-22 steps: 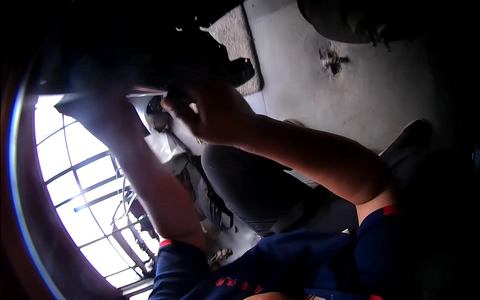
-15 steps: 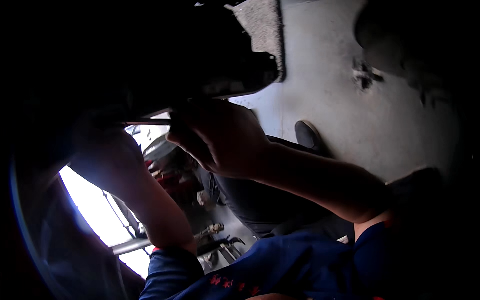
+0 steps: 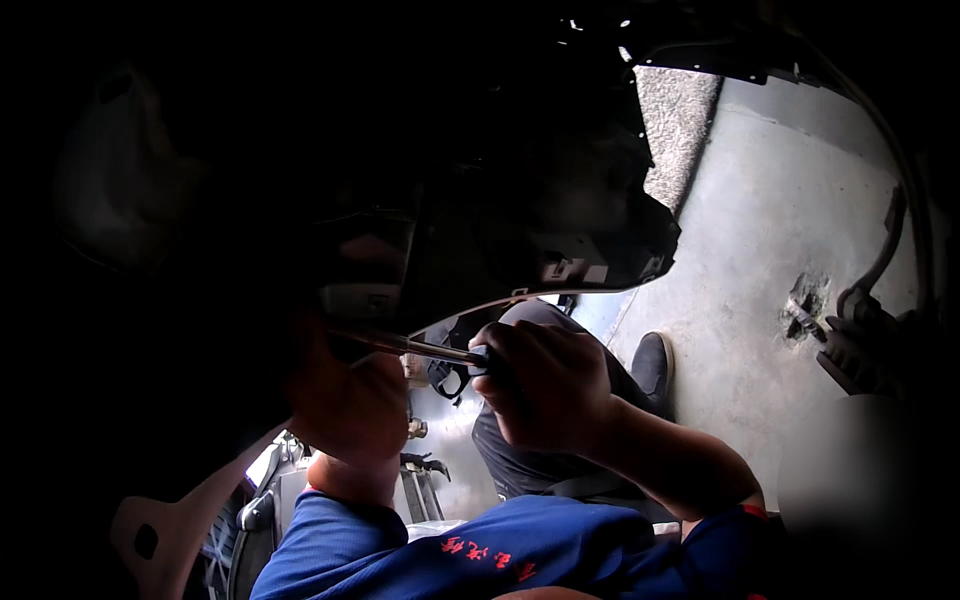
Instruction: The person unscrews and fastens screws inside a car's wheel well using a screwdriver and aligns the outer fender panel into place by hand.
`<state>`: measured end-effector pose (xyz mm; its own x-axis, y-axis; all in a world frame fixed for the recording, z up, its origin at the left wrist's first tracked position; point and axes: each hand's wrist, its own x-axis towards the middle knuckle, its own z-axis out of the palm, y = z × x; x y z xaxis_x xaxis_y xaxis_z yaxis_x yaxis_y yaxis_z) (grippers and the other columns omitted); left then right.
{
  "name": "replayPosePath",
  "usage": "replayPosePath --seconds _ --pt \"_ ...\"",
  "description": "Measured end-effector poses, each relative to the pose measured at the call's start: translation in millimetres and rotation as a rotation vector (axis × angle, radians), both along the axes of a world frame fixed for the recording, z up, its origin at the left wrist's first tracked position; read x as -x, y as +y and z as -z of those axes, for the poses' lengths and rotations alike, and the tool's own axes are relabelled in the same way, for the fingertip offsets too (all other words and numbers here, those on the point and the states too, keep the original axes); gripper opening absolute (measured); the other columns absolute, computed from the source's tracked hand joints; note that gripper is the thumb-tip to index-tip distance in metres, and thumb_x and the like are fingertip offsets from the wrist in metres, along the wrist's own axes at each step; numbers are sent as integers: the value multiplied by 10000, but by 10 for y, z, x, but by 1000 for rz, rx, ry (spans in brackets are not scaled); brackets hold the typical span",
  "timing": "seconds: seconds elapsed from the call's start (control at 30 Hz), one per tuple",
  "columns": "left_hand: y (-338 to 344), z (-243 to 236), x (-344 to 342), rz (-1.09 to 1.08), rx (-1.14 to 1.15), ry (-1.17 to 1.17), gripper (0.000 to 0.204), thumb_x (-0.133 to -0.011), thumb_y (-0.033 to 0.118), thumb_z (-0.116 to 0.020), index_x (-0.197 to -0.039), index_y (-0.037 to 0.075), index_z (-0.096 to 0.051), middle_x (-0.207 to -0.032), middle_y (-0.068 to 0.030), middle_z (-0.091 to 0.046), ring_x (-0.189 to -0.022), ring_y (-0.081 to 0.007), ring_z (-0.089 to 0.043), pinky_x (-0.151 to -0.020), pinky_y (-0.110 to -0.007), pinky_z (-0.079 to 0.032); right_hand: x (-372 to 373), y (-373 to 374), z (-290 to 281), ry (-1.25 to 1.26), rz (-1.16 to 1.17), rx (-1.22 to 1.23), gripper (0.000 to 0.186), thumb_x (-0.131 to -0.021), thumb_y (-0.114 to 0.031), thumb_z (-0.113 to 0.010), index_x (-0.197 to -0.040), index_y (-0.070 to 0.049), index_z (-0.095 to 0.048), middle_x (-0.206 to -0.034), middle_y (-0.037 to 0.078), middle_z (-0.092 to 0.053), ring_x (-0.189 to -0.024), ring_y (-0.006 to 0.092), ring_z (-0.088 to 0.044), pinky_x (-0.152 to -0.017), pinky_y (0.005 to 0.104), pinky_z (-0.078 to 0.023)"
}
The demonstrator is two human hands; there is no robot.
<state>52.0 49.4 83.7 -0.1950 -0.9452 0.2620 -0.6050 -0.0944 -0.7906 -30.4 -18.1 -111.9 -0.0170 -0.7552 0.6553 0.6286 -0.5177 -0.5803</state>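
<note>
My right hand is closed round the dark handle of a screwdriver. Its long metal shaft points left and is thicker toward the far end, where the tip vanishes in shadow. Beside that end is my left hand, raised with the wrist bent; its fingers are lost in the dark, so I cannot make out whether they touch the shaft or grip anything. Right above both hands hangs a black plastic panel with a pale curved lower edge and small clips and slots.
Beyond the panel lie grey concrete floor and a rough, light mat. A dark cable hangs at the right. My shoe rests on the floor. At lower left stands a pale bracket with a hole. Deep shadow covers the upper left.
The view has shifted, and more of the panel's underside shows. Both hands appear lower and further right in the picture, with the screwdriver still in my right hand and its shaft more visible.
</note>
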Motion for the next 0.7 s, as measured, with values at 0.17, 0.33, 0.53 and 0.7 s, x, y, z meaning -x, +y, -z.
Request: replayPosePath --seconds 0.17,0.33,0.53,0.7 --pt "-153 137 170 70 151 90 511 -955 280 -444 -1394 24 -486 -1377 -163 -536 -1219 -286 -596 -1064 -362 -467 53 -200 56 -19 -327 70 181 -928 -161 -682 -1028 -22 -623 -750 73 -635 -597 177 -629 -505 315 -480" --pt "-268 194 194 197 213 569 442 -748 49 -560 -1176 -32 -640 -1123 -181 -653 -1021 -304 -674 -946 -350 -510 -76 -445 163 -217 -1321 -77 676 -890 -730 -586 -900 -56 -639 -697 -10 -607 -590 57 -534 -529 224 -422" --pt "-290 171 279 253 169 220 503 -655 -31 -584 -1151 -60 -664 -1077 -205 -668 -994 -327 -678 -930 -367 -508 -130 -578 220 -240 -1643 -50 572 -868 -625 -716 -1003 -76 -631 -733 -5 -601 -612 28 -530 -535 179 -385" --pt "-307 175 235 260 158 211 540 -697 -15 -565 -1232 -62 -614 -1185 -225 -627 -1081 -341 -644 -977 -377 -482 26 -312 169 -188 -968 -99 502 -878 -494 -771 -1059 -43 -645 -812 36 -629 -664 103 -578 -613 218 -448"
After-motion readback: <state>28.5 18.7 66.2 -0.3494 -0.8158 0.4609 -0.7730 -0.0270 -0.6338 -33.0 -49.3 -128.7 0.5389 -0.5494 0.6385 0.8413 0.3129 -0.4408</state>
